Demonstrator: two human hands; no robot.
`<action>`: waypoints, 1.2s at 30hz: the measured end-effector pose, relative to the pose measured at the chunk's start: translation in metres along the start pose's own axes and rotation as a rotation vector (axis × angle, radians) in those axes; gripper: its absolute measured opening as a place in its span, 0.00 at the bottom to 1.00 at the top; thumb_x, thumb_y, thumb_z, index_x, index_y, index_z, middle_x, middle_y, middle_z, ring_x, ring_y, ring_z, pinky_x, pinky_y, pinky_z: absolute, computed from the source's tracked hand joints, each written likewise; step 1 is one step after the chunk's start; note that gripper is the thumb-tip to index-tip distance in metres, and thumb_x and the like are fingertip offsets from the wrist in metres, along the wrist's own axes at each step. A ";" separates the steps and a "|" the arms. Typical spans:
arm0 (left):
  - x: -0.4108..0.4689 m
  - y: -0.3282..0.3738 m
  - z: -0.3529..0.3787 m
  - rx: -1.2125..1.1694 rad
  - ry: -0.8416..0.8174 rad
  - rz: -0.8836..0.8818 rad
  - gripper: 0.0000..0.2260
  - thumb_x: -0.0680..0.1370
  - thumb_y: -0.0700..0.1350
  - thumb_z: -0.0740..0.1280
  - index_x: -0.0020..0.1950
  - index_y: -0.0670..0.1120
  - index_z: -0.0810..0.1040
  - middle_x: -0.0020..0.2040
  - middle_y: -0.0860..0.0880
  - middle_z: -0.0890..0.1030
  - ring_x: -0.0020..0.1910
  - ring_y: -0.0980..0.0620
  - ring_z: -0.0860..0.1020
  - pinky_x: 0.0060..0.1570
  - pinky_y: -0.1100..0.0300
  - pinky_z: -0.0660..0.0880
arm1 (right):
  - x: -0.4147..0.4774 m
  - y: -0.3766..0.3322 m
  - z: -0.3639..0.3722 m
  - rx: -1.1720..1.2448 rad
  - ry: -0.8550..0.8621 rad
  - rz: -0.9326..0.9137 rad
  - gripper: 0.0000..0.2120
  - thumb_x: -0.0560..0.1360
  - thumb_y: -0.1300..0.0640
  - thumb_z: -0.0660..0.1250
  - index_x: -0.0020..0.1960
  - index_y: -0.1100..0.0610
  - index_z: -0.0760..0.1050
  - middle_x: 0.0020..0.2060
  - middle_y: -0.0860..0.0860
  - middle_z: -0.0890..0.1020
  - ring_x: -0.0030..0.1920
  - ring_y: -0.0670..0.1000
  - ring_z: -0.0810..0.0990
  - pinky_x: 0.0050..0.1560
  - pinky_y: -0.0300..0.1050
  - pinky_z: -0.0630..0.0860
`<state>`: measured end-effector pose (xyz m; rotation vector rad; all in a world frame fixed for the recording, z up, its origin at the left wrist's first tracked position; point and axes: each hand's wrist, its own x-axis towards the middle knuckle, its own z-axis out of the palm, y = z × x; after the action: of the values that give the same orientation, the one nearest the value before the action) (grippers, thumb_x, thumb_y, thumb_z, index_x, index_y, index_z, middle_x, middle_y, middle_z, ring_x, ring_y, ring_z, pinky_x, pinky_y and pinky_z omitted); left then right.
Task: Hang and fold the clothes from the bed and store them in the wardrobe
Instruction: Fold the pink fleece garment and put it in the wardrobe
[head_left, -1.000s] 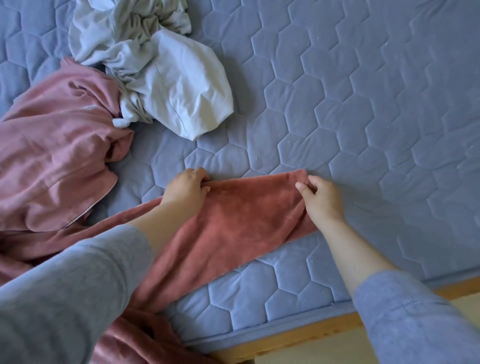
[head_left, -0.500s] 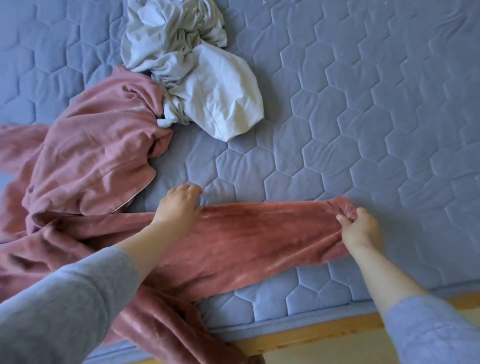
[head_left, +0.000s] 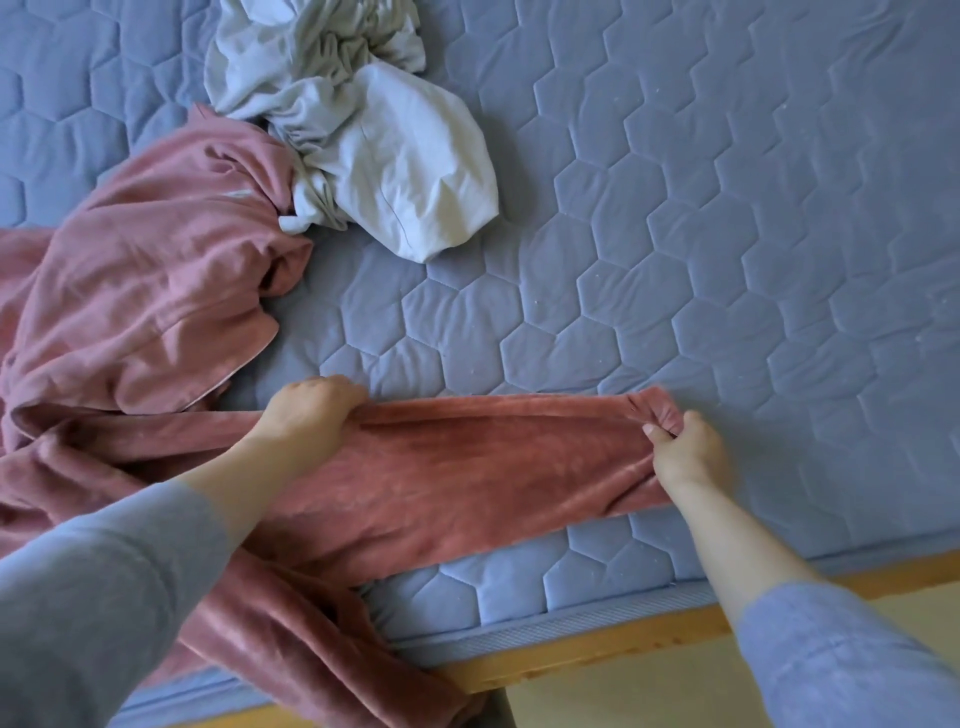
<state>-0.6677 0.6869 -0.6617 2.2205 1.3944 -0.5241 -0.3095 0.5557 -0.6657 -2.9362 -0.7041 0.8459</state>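
Observation:
A long pink fleece garment (head_left: 467, 467) lies stretched across the near part of the blue quilted bed (head_left: 727, 234). My left hand (head_left: 306, 410) grips its upper edge near the middle of the view. My right hand (head_left: 685, 452) pinches the bunched cuff end at the right. Part of the garment hangs over the bed's front edge at lower left. A second crumpled pink garment (head_left: 150, 291) lies at the left. A crumpled pale grey garment (head_left: 358, 130) sits behind it at the top.
The wooden bed frame (head_left: 597, 649) runs along the front edge, with pale floor (head_left: 649, 696) below it. The right half of the mattress shows only bare quilted cover.
My right hand has pulled the cuff end rightward, stretching the pink piece out flat and longer. My left hand stayed gripping its upper edge. The view shifted, so the piles moved right.

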 end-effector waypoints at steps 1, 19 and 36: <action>0.002 0.000 -0.002 -0.017 0.036 -0.023 0.08 0.76 0.45 0.64 0.54 0.47 0.78 0.50 0.47 0.79 0.51 0.42 0.77 0.44 0.53 0.72 | -0.001 -0.001 0.001 0.001 -0.002 0.008 0.11 0.78 0.50 0.67 0.47 0.57 0.69 0.56 0.62 0.80 0.58 0.63 0.77 0.52 0.53 0.72; -0.070 -0.016 -0.014 -0.308 0.170 0.048 0.06 0.74 0.37 0.67 0.49 0.41 0.81 0.48 0.43 0.82 0.49 0.41 0.79 0.46 0.51 0.75 | -0.171 -0.044 0.050 0.227 0.026 -0.478 0.09 0.72 0.64 0.69 0.52 0.58 0.79 0.46 0.52 0.80 0.49 0.54 0.79 0.51 0.47 0.73; -0.142 -0.112 0.033 0.207 -0.077 0.247 0.16 0.79 0.55 0.61 0.67 0.57 0.72 0.63 0.58 0.74 0.66 0.54 0.68 0.70 0.55 0.60 | -0.309 -0.047 0.139 0.039 -0.451 -0.504 0.06 0.75 0.50 0.67 0.44 0.51 0.73 0.39 0.46 0.80 0.43 0.49 0.78 0.41 0.40 0.68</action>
<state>-0.8303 0.6069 -0.6321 2.4636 1.0478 -0.6833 -0.6324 0.4516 -0.6226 -2.3561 -1.3461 1.4276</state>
